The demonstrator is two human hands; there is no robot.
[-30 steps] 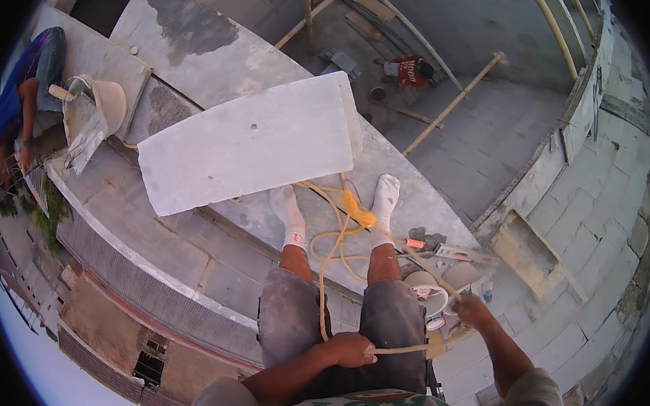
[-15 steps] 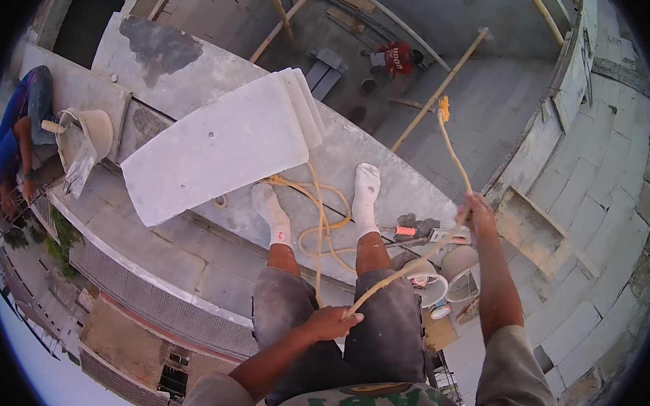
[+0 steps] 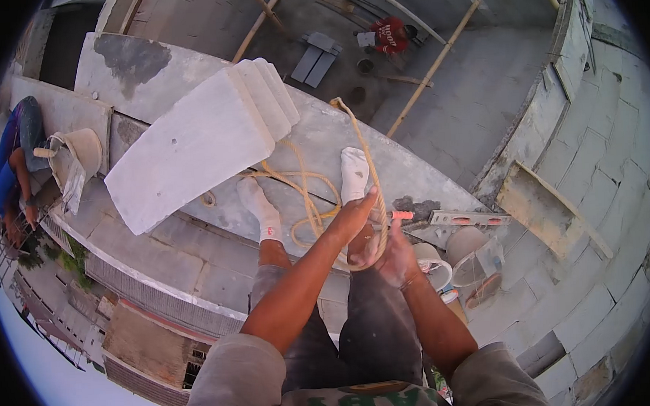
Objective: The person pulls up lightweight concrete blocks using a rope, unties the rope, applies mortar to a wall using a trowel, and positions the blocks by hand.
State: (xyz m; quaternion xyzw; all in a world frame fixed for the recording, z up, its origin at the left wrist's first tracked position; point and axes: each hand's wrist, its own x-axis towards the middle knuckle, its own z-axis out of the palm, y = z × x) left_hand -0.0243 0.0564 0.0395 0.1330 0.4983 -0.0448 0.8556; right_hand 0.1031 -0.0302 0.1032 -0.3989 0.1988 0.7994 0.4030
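Both of my hands are close together over my right knee, with the yellow rope (image 3: 374, 172) between them. My left hand (image 3: 357, 220) has its fingers round the rope. My right hand (image 3: 397, 258) touches the rope from the other side, its fingers blurred, so its grip is unclear. One end of the rope arches forward past my right foot. More rope (image 3: 306, 193) lies in loops between my socked feet. Left of these loops rests a stack of pale flat slabs (image 3: 189, 142) on the concrete ledge (image 3: 313, 123).
A person in blue (image 3: 11, 175) crouches at the far left beside a bucket (image 3: 83, 153). Another person in red (image 3: 390, 36) is on the lower floor. Buckets (image 3: 463, 246), a level (image 3: 469, 217) and a wooden trough (image 3: 542, 206) are at the right. The ledge drops off on both sides.
My hands have come together in front of my right knee. The rope's free end has swung left and forward. The view has shifted, showing more of the slab stack's edges.
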